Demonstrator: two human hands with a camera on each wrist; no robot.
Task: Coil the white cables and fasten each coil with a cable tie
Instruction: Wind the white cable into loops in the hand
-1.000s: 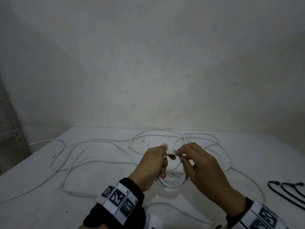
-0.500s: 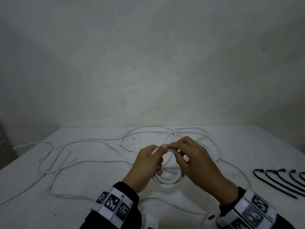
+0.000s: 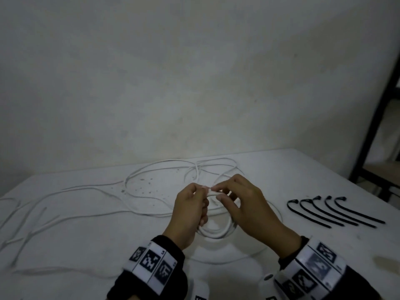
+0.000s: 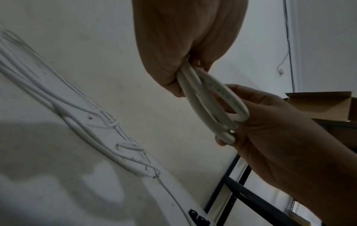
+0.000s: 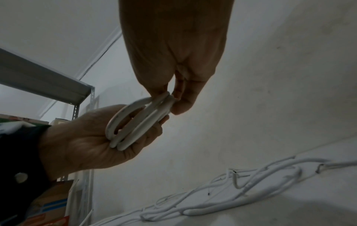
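A small coil of white cable hangs between my two hands above the table. My left hand pinches its top and cups its side with curled fingers. My right hand pinches the same top from the right. In the left wrist view the left hand grips the coil, with the right hand's palm behind it. The right wrist view shows the right hand pinching the coil while the left palm holds its lower end. Several black cable ties lie on the table to the right.
Loose white cables sprawl over the white table to the left and behind my hands. A dark shelf frame stands at the far right, a grey metal shelf at the left. A cardboard box sits on the shelving.
Both hands stay on the coil, and their fingertips have drawn closer together at its top. The view has swung right, so more cable ties show.
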